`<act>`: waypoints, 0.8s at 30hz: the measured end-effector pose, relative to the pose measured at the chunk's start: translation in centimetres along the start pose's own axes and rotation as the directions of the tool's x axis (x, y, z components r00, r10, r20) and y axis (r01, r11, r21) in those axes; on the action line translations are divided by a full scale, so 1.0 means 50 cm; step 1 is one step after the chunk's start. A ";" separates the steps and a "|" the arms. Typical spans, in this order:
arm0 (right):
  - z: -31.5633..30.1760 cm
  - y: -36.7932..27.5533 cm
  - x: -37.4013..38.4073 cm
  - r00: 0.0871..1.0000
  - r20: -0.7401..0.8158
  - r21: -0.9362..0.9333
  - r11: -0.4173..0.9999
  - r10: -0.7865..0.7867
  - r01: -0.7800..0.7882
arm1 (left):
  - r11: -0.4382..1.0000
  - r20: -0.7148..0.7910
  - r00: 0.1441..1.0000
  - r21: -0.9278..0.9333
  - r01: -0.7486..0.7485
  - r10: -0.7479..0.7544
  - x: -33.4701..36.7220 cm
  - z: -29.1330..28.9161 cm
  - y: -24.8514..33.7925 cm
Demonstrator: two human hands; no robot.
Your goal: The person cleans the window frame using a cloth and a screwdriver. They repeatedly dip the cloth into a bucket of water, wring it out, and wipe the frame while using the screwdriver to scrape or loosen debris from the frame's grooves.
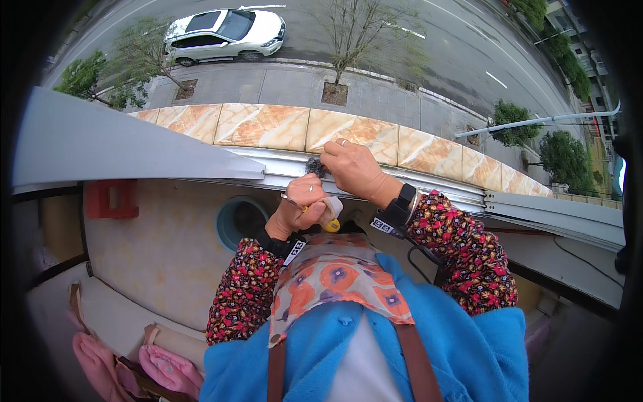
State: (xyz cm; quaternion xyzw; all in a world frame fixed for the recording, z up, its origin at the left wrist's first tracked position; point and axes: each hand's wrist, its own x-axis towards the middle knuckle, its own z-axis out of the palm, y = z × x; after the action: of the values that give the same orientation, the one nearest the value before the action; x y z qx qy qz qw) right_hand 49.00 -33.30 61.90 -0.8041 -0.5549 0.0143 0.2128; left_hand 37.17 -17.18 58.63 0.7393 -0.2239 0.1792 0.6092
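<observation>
Two hands meet at the metal window track (429, 182) of a high window. The right hand (351, 167) has its fingers (331, 149) pinched together on a small dark clump (315, 167), perhaps a brush head or a wad of dirt, which sits right at the track's inner edge. Just below it, the left hand (301, 201) is closed around a pale tool handle with a yellow end (329, 218); a thin metal part sticks out to the left of the fist. The two hands almost touch.

Both wrists wear dark bands with small tags, and the sleeves are red-flowered under a blue vest. Beyond the track runs a ledge of orange marbled tiles (268, 127), and far below lie a pavement with bare trees and a white car (224, 33) on the road. Left of the hands, a blue round bucket (238, 221) stands on the floor inside.
</observation>
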 end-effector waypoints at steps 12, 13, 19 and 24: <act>0.006 -0.038 0.136 0.997 -0.049 0.156 0.987 0.052 -0.043 | 0.997 -0.015 0.997 0.003 0.079 -0.079 -0.003 -0.001 0.004; 0.017 -0.042 0.145 0.998 -0.058 0.149 0.989 0.028 -0.020 | 0.997 -0.025 0.997 0.002 0.076 -0.076 -0.003 -0.001 0.003; 0.063 -0.051 0.175 0.991 -0.051 0.060 0.990 -0.126 0.129 | 0.991 -0.020 0.990 0.009 0.137 -0.137 -0.009 0.004 0.003; 0.063 -0.046 0.185 0.973 0.014 0.014 0.973 -0.229 0.229 | 0.995 -0.012 0.997 -0.053 0.079 -0.080 -0.011 0.003 -0.002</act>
State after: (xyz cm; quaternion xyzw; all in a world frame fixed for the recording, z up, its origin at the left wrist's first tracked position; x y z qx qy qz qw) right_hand 49.71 -23.28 61.84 -0.7334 -0.6454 -0.0008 0.2134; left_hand 36.76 -17.22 58.22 0.7301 -0.1944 0.1542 0.6366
